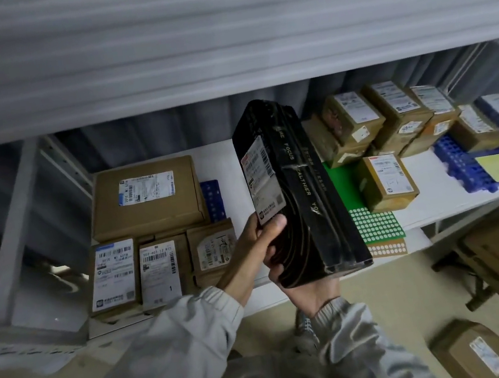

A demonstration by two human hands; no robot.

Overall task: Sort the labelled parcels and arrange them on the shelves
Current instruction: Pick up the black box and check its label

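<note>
You've got the black parcel pinched in both hands at its near end: left hand curled round the left edge with the thumb on the label, right hand cupping it from below. Its long axis runs up and away from your hands, far end tipped toward the shelf, over the bare gap between the brown boxes. Both hands look equally close to that gap.

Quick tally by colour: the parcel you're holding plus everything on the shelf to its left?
Black parcel: 1
Brown cardboard parcels: 4
Blue rack: 1
Total: 6
</note>
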